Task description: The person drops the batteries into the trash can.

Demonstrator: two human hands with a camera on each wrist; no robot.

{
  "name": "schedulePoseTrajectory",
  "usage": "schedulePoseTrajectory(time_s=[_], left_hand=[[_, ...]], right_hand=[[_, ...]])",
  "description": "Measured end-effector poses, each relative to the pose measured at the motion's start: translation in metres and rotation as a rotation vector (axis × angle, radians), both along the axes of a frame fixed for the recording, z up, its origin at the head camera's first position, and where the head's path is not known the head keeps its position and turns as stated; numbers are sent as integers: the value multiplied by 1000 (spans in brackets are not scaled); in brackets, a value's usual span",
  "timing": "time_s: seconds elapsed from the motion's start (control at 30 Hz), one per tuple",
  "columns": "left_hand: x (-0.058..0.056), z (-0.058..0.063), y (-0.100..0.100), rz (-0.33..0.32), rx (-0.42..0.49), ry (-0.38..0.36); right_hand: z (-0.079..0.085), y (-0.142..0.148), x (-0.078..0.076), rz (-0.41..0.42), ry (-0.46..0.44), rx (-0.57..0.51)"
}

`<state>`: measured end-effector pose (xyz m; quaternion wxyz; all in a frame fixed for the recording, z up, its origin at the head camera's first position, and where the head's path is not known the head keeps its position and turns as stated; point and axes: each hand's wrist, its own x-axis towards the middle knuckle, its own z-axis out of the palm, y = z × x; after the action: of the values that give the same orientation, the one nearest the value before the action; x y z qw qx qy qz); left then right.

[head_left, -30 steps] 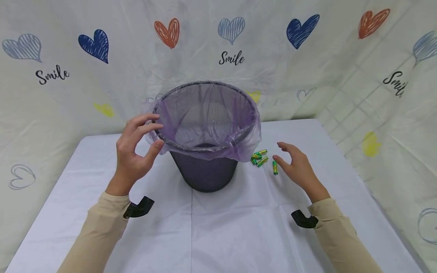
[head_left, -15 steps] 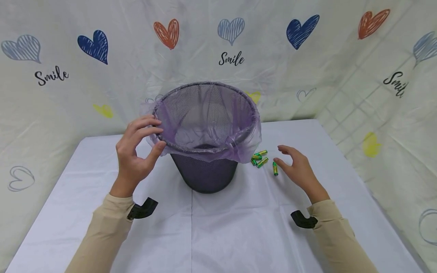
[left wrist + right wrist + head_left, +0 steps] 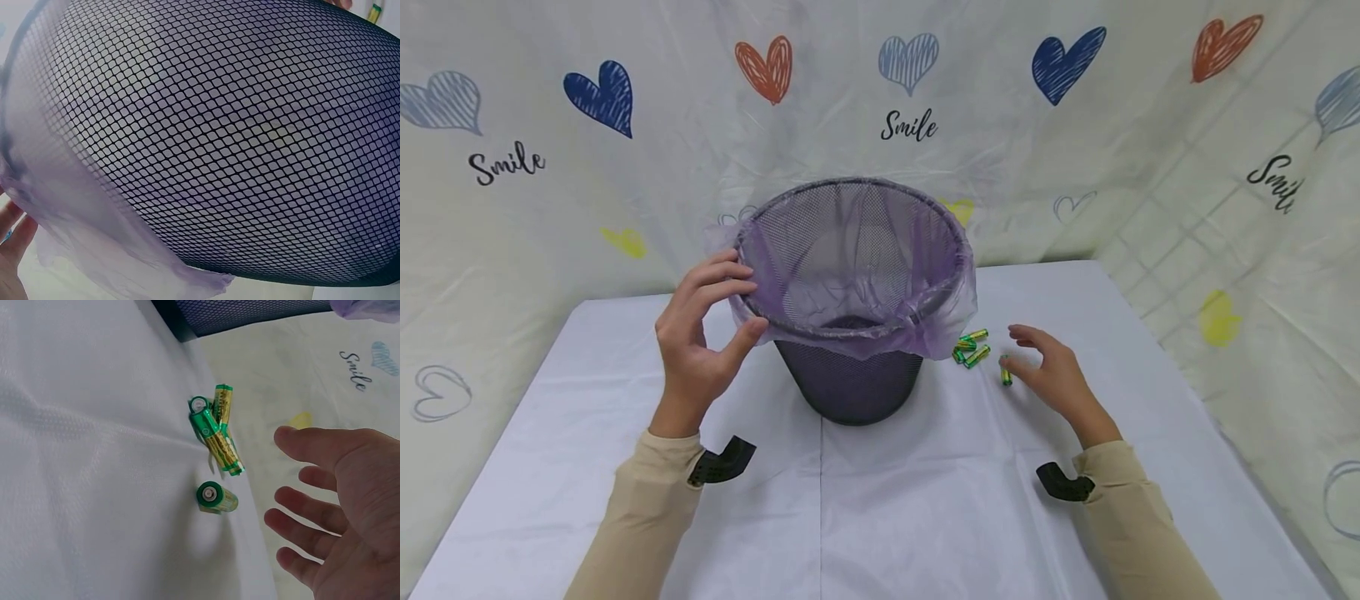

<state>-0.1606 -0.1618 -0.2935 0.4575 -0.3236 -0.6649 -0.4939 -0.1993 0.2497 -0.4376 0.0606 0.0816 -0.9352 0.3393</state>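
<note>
A black mesh wastebasket (image 3: 850,383) stands on the table, lined with a translucent purple bin bag (image 3: 940,325) folded over its rim. At the left of that rim is my left hand (image 3: 700,333), fingertips and thumb touching the bag and rim, with a wide gap between them. My right hand (image 3: 1052,371) hovers beside a single green-and-gold battery (image 3: 217,497), thumb and fingers apart and holding nothing. In the head view the thumb partly covers this battery. Several more batteries (image 3: 972,348) lie in a small pile between it and the wastebasket.
White cloth covers the table (image 3: 895,517). Behind it hangs a pale curtain (image 3: 827,142) printed with hearts and lettering. Black wrist mounts (image 3: 724,462) stick out from both sleeves.
My left fingers and thumb have settled closer onto the wastebasket's rim, and the left forearm has shifted right. My right hand has lowered slightly toward the single battery.
</note>
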Motion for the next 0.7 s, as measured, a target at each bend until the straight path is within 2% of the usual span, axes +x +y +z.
schedulePoseTrajectory(time_s=[0.2,0.3,0.47,0.6,0.7], left_hand=[[-3,-2,3,-22,54,19],[-1,-6,5,-22,83,2],[8,-6,9,54,123,-54],[11,0,13,124,100,-80],[12,4,16,143,74,-97]], right_hand=[[-3,4,-1,-6,-24,-10],[-6,7,1,-2,-48,-19],[-12,10,3,27,-57,-17],[-13,12,3,28,-66,-9],[-12,15,3,28,-78,7]])
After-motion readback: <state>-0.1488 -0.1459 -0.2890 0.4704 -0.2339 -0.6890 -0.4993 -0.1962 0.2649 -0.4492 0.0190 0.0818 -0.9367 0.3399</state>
